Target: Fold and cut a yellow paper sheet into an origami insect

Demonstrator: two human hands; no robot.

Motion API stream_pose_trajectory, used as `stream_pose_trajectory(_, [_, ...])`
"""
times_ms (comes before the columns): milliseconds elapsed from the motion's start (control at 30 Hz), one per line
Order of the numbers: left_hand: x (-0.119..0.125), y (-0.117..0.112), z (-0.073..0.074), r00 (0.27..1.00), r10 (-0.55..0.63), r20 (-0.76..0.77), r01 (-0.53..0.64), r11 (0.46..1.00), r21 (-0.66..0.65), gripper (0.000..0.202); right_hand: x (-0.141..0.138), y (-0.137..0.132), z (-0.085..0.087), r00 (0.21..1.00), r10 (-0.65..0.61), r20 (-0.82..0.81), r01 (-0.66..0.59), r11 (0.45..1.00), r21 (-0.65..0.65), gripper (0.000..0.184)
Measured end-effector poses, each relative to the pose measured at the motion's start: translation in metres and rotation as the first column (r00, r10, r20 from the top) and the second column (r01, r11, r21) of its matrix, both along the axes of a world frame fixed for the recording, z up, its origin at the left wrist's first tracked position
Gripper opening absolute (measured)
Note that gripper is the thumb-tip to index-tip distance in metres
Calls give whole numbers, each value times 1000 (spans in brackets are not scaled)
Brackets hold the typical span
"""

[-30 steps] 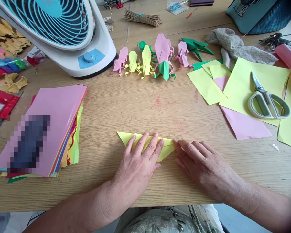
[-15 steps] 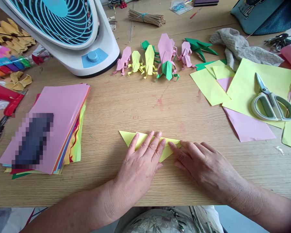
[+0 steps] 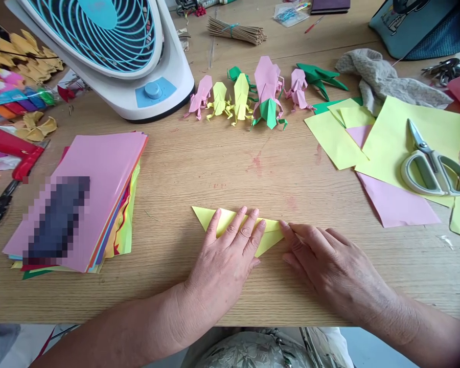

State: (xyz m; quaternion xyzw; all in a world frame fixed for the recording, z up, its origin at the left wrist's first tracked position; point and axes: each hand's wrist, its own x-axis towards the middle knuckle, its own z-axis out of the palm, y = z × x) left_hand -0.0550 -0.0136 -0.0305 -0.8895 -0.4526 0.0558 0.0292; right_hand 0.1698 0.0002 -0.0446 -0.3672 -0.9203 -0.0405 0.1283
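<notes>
A sheet of yellow origami paper (image 3: 270, 240), folded into a long triangle, lies flat on the table in front of me. My left hand (image 3: 228, 255) rests across its middle, palm down with fingers outstretched, and covers part of it. At the paper's right tip, my right hand (image 3: 325, 260) has thumb and forefinger closed on the corner, hiding its very end. The triangle's left point sticks out beyond my left fingers.
Folded paper figures (image 3: 267, 76) in pink, yellow and green stand farther back. Scissors (image 3: 431, 163) lie on yellow sheets (image 3: 391, 133) at right. To the left are a stack of coloured paper (image 3: 107, 168), a fan (image 3: 172, 61) and a red-handled tool (image 3: 11, 143).
My right fingers have slid slightly outward along the fold to the paper's right tip. My left hand stays flat on the paper. The whole view has shifted a little.
</notes>
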Motion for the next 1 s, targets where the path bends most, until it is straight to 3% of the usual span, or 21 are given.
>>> stream_pose_trajectory(200, [1, 0, -1, 1000, 2, 22, -2, 1000, 9, 52, 14, -3, 5, 995, -73, -74, 79, 993, 86, 33])
stream_pose_trajectory(367, [1, 0, -2, 999, 8, 41, -9, 1000, 27, 51, 9, -5, 4, 1000, 17, 5, -18, 999, 29, 39])
stream_pose_trajectory(533, [0, -1, -3, 999, 12, 40, -13, 999, 36, 52, 7, -4, 0, 998, -15, 61, 16, 1000, -21, 45])
stream_pose_trajectory(1000, [1, 0, -3, 999, 22, 35, -24, 999, 41, 52, 9, -7, -1, 997, -56, 57, 55, 998, 18, 51])
